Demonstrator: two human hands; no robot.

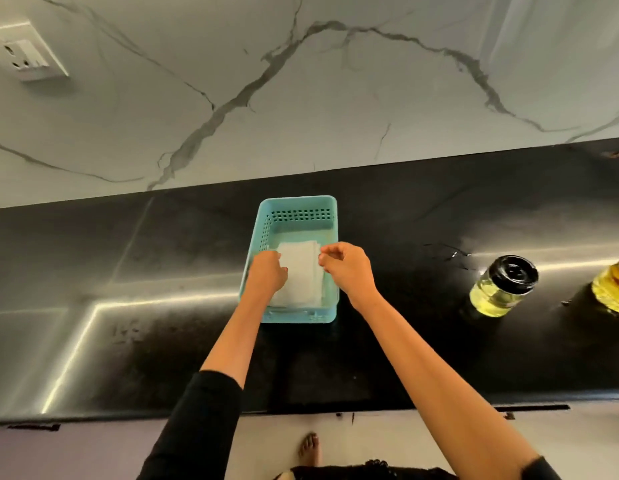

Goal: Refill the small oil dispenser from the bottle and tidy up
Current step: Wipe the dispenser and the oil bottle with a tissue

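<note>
A turquoise plastic basket (298,206) stands on the black counter, holding a folded white cloth (300,276). My left hand (266,276) rests on the cloth's left edge, fingers curled down onto it. My right hand (346,268) hovers at the cloth's right edge over the basket rim, fingers loosely bent, holding nothing I can see. At the right stands the small glass oil dispenser (502,287) with a black cap and yellow oil inside. The larger oil bottle (612,289) shows only partly at the right frame edge.
The black counter (128,271) runs left to right, with a marble wall behind it and a wall socket (24,57) at upper left. Small smears or drops (450,254) lie on the counter near the dispenser. My bare foot (310,448) shows on the floor below.
</note>
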